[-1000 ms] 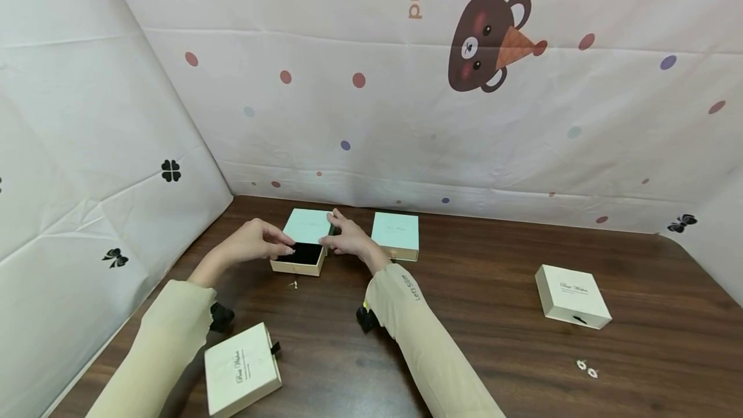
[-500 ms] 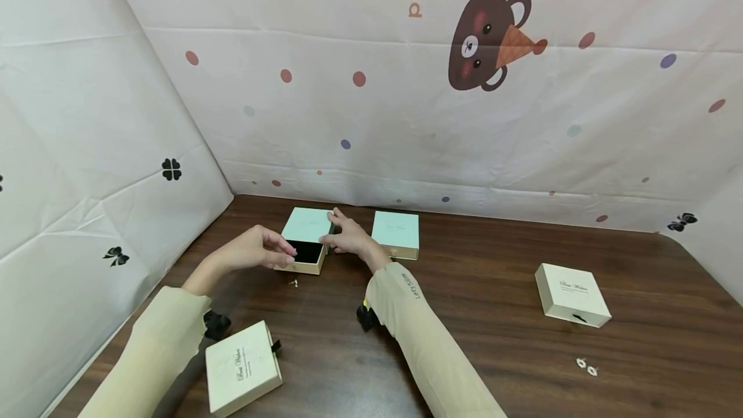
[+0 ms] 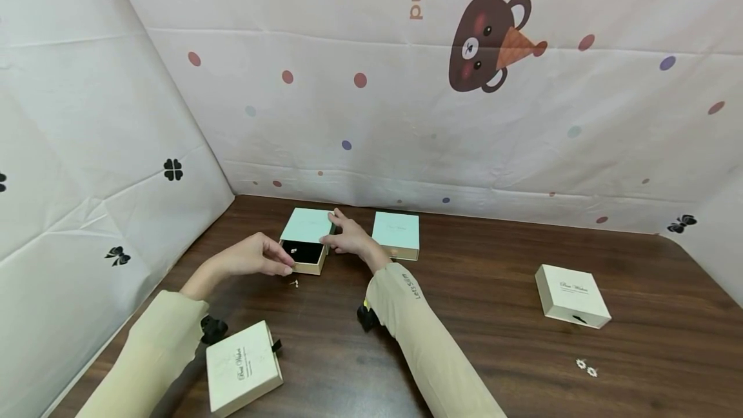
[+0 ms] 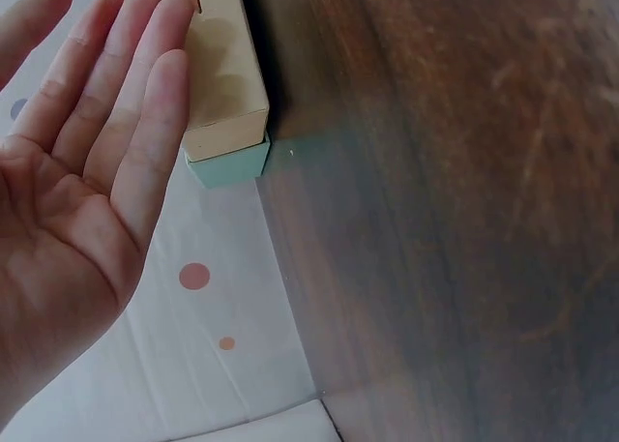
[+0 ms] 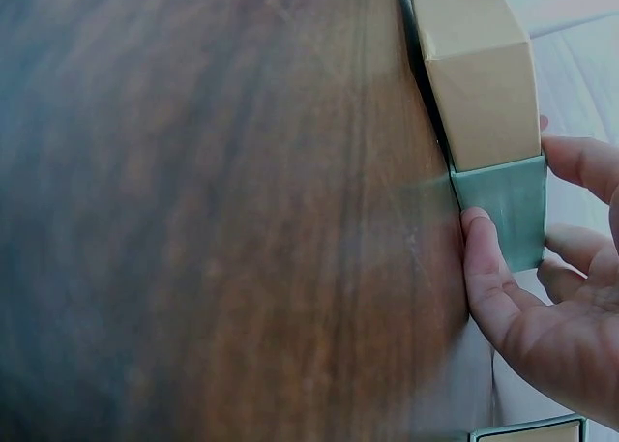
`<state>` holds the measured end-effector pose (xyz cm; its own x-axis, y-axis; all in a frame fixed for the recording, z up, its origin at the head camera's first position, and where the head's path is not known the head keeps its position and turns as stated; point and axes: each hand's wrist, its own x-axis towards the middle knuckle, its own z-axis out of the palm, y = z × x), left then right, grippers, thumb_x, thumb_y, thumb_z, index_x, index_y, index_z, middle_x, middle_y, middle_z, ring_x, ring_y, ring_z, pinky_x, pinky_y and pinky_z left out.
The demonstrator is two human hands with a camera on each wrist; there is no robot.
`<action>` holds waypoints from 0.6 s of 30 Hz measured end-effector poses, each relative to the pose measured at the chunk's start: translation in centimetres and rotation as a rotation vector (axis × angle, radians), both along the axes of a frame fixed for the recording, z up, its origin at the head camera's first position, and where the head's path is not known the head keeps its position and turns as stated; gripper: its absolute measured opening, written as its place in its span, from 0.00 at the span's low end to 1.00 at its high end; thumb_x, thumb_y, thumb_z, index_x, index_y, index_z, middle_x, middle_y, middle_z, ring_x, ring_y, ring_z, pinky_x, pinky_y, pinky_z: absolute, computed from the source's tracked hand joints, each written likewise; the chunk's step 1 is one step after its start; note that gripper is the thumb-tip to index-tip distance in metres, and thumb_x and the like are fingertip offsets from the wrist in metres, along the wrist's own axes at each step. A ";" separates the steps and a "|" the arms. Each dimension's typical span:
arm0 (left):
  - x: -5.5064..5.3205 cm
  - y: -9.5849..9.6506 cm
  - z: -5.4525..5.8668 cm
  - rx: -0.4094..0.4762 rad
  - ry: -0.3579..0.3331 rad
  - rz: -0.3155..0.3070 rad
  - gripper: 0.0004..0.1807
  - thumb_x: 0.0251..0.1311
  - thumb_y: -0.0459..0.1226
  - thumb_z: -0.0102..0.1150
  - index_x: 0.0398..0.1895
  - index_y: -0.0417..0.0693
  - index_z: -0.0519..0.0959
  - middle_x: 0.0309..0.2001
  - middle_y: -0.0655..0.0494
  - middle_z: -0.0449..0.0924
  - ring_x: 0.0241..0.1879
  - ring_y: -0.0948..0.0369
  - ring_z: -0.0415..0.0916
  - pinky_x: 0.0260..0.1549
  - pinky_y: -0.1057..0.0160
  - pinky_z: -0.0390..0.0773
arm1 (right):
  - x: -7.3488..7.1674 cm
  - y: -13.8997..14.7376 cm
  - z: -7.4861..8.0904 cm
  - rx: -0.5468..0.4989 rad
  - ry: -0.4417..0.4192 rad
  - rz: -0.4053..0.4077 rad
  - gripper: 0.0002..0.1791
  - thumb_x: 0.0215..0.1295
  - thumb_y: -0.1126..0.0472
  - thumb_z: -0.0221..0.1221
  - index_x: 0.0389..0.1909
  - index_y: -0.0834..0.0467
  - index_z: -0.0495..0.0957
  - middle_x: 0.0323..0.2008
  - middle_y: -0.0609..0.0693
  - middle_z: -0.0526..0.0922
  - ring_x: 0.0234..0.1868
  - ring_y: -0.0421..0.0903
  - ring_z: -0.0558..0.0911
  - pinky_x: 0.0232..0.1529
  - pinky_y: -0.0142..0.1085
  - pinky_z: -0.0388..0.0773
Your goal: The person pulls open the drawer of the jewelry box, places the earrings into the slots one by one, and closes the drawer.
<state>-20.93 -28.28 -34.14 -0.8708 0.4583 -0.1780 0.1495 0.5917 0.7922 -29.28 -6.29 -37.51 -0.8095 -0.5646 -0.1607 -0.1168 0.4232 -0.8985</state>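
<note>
As both forearms (image 3: 426, 340) reach forward over the wood-grain table (image 3: 464, 340), right hand (image 3: 352, 238) grips mint drawer box (image 3: 307, 224), left hand (image 3: 259, 255) at its extended tray (image 3: 307, 269).
Right thumb (image 5: 486, 253) and fingers bracket the right side; left fingers (image 4: 160, 103) fairly straight, tips by front-left corner, contact unclear. Small earring (image 3: 293, 250) on black lining (image 3: 310, 252), second earring (image 3: 295, 284) on table just in front.

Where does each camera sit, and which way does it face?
Head: worn there, facing forward and down at the table; sleeves, left grip, right grip show.
Left wrist: worn there, facing open mint box and table; left grip at left.
Right wrist: worn there, facing the same; right grip at right.
Both wrist views share that box and table.
</note>
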 end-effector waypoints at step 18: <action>-0.1 0.5 -0.2 -0.065 -0.063 -0.111 0.14 0.53 0.34 0.62 0.41 0.34 0.81 0.37 0.48 0.83 0.32 0.64 0.77 0.32 0.65 0.77 | -0.1 0.0 -0.2 -0.018 -0.003 -0.002 0.38 0.62 0.57 0.57 0.70 0.51 0.50 0.72 0.42 0.38 0.43 0.48 0.78 0.45 0.37 0.75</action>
